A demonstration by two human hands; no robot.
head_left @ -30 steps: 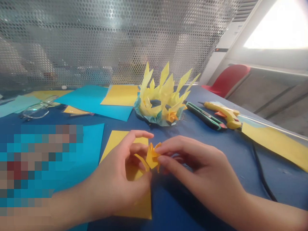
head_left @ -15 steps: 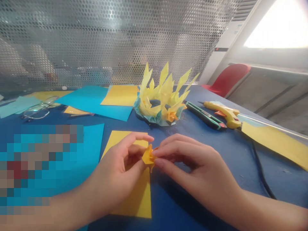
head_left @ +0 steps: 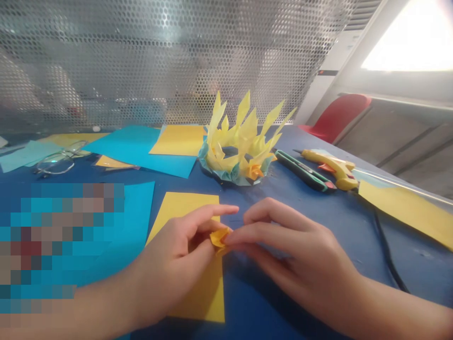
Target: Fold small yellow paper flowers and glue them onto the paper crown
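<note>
Between my two hands is a small folded orange-yellow paper flower [head_left: 219,237]. My left hand [head_left: 189,250] pinches its left side between thumb and fingers, the index finger stretched out above it. From the right, the fingertips of my right hand [head_left: 290,241] grip the flower's edge; part of it is hidden by the fingers. Under my left hand lies a yellow paper sheet [head_left: 198,297] on the blue table. Behind the hands stands a paper crown [head_left: 244,141] with tall pale-yellow points, a light-blue base and an orange paper rose at its front.
Right of the crown lie a green-and-black utility knife [head_left: 304,171] and a yellow glue gun [head_left: 332,167] with a black cord [head_left: 387,255]. Blue paper [head_left: 141,146], an orange-yellow sheet [head_left: 179,140] and glasses [head_left: 54,163] are at the back left. A perforated metal screen [head_left: 148,61] rises behind.
The flower has turned and sits slightly lower in my fingers. My right index finger has lifted away from it, and my left index finger reaches further right.
</note>
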